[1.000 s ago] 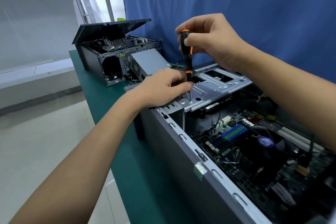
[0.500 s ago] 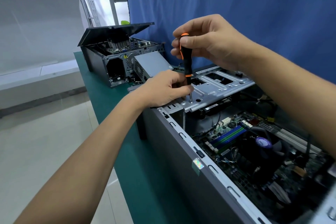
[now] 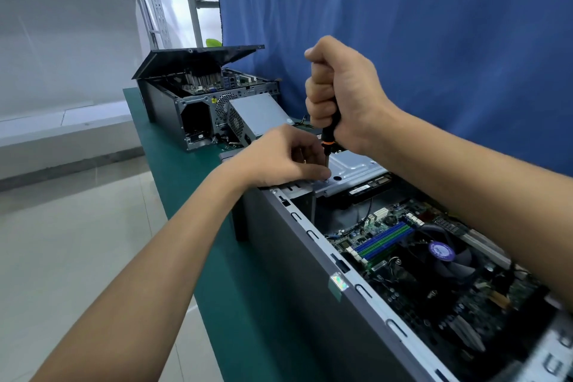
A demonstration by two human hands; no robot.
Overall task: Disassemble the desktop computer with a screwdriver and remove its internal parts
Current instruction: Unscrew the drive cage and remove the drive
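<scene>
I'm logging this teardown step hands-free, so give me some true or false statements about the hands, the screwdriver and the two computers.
1. The right hand grips the screwdriver handle in a fist. True.
2. The screwdriver tip rests on the motherboard. False: it meets the silver drive bracket.
3. The left hand steadies the shaft with its fingertips. True.
4. The second computer has its lid shut flat. False: the lid is propped open.

Right grip hides most of the screwdriver; computer case corner blurred, cut off.
</scene>
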